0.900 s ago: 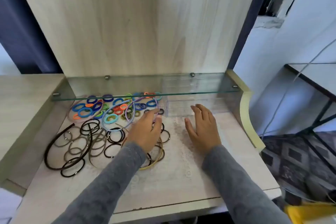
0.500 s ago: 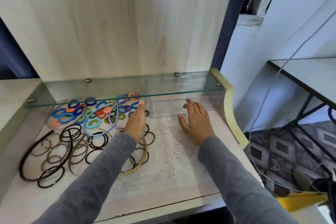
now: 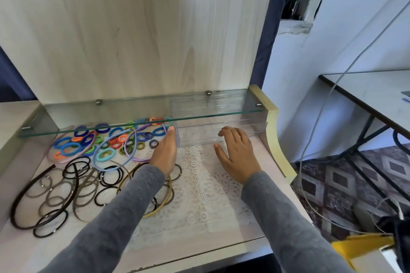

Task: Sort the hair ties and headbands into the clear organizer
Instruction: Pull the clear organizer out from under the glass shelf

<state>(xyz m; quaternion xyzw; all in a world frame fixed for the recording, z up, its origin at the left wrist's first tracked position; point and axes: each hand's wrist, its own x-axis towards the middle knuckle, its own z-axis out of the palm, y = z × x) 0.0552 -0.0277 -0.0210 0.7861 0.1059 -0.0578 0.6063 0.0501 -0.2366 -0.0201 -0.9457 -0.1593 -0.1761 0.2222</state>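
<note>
A clear organizer (image 3: 241,127) sits at the back right of the desk, partly under a glass shelf. My left hand (image 3: 165,153) lies with straight fingers against the organizer's left end. My right hand (image 3: 237,153) rests flat on the lace mat, fingertips at the organizer's front wall. Colourful hair ties (image 3: 106,142) lie in a heap at the back left, with thin pastel headbands (image 3: 131,139) looped among them. Black and brown ties and headbands (image 3: 66,186) spread over the front left. A yellow headband (image 3: 165,201) lies partly under my left sleeve.
The glass shelf (image 3: 111,115) overhangs the back of the desk at low height. A white lace mat (image 3: 199,193) covers the desk's middle. A cream side panel (image 3: 275,139) bounds the right edge. Beyond it stand a table and cables (image 3: 310,131) over a patterned floor.
Both hands have moved forward toward the organizer. My left hand has left the tie pile and straightened against the organizer's left end. The view has shifted rightward.
</note>
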